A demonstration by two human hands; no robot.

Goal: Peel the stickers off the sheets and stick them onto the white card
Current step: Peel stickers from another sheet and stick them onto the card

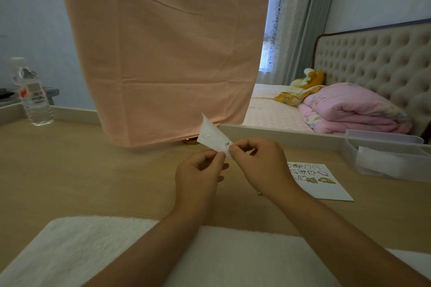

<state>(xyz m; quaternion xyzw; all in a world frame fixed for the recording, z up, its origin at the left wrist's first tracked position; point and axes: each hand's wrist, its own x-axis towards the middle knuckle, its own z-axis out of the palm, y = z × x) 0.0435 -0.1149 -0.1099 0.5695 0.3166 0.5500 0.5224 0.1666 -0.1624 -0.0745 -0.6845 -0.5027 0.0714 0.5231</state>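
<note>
My left hand (198, 170) and right hand (258, 165) both pinch the low corner of the sticker sheet (213, 136). It looks thin and bendy, so I'd pick gently at a sticker's edge. The white card (326, 190) lies at 3 o'clock on the counter (93, 170).

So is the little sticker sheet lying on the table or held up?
Held up. The left hand and right hand both pinch the lower end of the sticker sheet, which pokes up clear above the table.
</note>
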